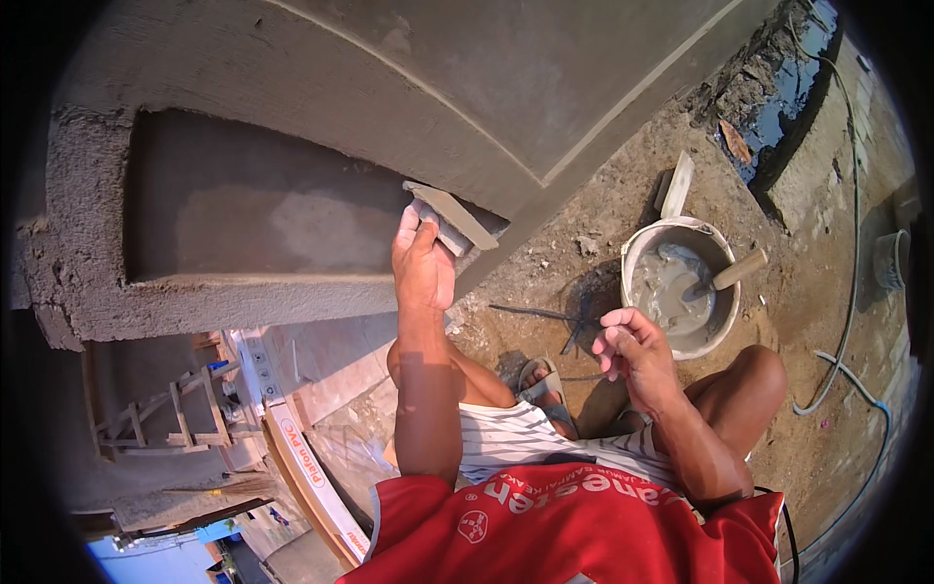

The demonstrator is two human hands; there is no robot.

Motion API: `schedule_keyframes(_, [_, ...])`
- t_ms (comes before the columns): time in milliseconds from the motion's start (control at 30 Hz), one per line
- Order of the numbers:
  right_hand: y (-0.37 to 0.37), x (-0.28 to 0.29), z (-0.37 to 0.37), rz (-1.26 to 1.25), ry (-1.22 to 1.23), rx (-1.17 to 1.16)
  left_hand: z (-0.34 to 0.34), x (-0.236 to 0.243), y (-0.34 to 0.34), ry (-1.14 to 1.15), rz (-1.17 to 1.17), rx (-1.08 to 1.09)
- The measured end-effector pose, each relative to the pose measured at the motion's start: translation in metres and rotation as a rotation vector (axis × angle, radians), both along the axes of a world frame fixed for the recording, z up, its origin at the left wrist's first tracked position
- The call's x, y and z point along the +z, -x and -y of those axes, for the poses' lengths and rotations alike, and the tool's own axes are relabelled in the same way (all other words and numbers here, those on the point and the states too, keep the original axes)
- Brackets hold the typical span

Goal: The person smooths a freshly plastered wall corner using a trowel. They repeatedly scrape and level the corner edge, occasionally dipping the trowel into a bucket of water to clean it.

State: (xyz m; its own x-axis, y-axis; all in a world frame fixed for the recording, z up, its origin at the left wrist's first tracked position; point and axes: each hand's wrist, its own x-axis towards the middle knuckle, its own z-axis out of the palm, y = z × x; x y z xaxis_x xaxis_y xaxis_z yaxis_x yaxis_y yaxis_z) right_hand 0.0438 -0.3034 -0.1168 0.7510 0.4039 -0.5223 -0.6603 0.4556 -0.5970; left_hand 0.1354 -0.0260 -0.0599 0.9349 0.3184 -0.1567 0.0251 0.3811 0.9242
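My left hand point(424, 255) is closed round the handle of a plastering float point(455, 214). The float's flat board is smeared with grey mortar and sits at the right end of a recessed panel point(321, 229) in a cement-rendered wall. To the right and lower, my right hand point(630, 352) is closed, its fingers bent round a thin dark tool point(530, 311) seen nearly edge-on. That tool points left from the fingers; its exact kind is unclear. Just beyond the right hand stands a bucket point(632, 258) of wet grey mix, with a wooden-handled tool point(741, 270) in it.
Behind the bucket lies a pale wooden piece point(676, 185). Dark water point(793, 92) fills a ditch at the far right. A hose point(854, 224) runs along the right-hand ground, near another bucket point(889, 261). Wooden framing point(175, 414) and a long white box point(306, 462) are at left.
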Motion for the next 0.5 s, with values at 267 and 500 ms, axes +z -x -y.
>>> schedule_keyframes(267, [-0.003,-0.001,0.000,-0.001,-0.006,-0.017,-0.011,-0.003,0.036,0.022,0.032,-0.002])
schedule_keyframes(500, [-0.005,-0.019,-0.006,0.011,0.053,-0.040,0.032,-0.075,0.080,0.501,-0.106,-0.101])
